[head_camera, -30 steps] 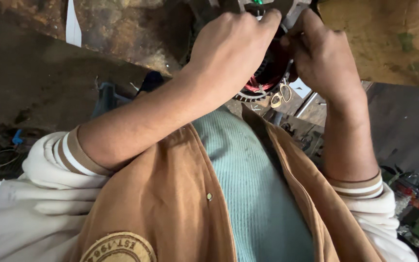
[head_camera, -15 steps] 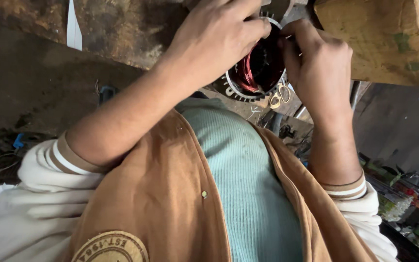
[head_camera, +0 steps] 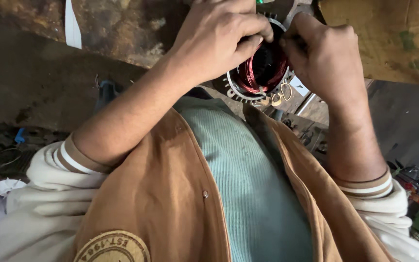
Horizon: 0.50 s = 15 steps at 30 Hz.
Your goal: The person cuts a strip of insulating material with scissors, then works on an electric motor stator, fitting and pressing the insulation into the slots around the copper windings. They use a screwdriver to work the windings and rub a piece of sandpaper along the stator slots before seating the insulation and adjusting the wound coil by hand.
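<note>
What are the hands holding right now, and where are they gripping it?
Both hold a round motor stator wound with red copper wire: left hand on its upper left rim, right hand on its right rim.

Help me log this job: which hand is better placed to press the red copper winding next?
Left, probably. The left hand has fingertips pinched on the red copper winding, while the right hand grips the toothed metal ring at its side.

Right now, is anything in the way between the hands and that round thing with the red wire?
Nothing visible is. The left hand and the right hand already touch the round metal part, with fingers at its coil of red wire. The fingers hide part of it.
</note>
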{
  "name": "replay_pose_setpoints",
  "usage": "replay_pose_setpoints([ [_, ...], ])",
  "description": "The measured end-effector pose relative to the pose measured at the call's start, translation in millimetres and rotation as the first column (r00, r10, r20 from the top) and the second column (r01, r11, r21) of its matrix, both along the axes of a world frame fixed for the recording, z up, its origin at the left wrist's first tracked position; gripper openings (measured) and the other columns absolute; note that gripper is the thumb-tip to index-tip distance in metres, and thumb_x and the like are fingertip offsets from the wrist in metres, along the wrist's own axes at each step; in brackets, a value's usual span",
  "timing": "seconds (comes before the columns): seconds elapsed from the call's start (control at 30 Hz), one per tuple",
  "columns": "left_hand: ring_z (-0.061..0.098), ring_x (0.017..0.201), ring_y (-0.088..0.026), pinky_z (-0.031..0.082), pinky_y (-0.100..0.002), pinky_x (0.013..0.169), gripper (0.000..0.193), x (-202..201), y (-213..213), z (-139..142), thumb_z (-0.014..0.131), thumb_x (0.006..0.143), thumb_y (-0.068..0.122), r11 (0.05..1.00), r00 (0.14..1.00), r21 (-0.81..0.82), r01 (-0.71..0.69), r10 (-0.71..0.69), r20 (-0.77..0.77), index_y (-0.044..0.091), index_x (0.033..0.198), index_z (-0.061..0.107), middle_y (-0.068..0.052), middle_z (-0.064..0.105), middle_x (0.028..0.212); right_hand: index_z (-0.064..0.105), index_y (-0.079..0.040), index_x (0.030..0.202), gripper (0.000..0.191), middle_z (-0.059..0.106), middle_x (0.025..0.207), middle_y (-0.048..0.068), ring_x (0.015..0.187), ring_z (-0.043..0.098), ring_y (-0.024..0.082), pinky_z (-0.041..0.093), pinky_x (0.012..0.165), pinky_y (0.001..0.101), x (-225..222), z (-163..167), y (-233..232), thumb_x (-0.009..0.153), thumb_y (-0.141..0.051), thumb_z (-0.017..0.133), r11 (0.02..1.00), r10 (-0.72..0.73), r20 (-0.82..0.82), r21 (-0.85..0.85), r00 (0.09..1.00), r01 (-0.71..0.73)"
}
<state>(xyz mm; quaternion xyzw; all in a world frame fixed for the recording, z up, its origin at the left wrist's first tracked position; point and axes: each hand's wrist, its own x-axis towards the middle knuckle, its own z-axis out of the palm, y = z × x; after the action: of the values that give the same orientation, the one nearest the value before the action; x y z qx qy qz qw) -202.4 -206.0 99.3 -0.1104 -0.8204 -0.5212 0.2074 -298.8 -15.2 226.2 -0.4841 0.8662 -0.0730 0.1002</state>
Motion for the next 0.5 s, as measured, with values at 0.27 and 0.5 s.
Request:
replay_pose_setpoints([
  [0.27,0.057,0.103,-0.024,0.051,-0.039,0.089,0.015,13,-1,16,0.077,0.094,0.014,0.988,0.991,-0.083,-0.131,0.128,-0.041,0.013,0.109,0.077,-0.004,0.063,0.104,0.066,-0.003,0.103,0.017,0.069,0.079,0.019,0.072,0.068,0.042,0.054,0.061,0.0469,-15,-7,4,0.100,-0.016,0.077,0.988,0.009,-0.023,0.156,1.000,-0.005],
  [0.5,0.056,0.121,-0.027,0.051,-0.040,0.106,0.034,58,4,16,0.074,0.101,0.012,0.910,0.985,-0.386,-0.154,0.110,-0.134,0.000,0.133,0.069,-0.009,0.062,0.130,0.059,0.004,0.109,0.009,0.061,0.089,0.019,0.077,0.060,0.034,0.048,0.070,0.0413,-3,40,33,0.111,-0.004,0.056,0.984,-0.113,-0.269,-0.165,0.956,0.070],
])
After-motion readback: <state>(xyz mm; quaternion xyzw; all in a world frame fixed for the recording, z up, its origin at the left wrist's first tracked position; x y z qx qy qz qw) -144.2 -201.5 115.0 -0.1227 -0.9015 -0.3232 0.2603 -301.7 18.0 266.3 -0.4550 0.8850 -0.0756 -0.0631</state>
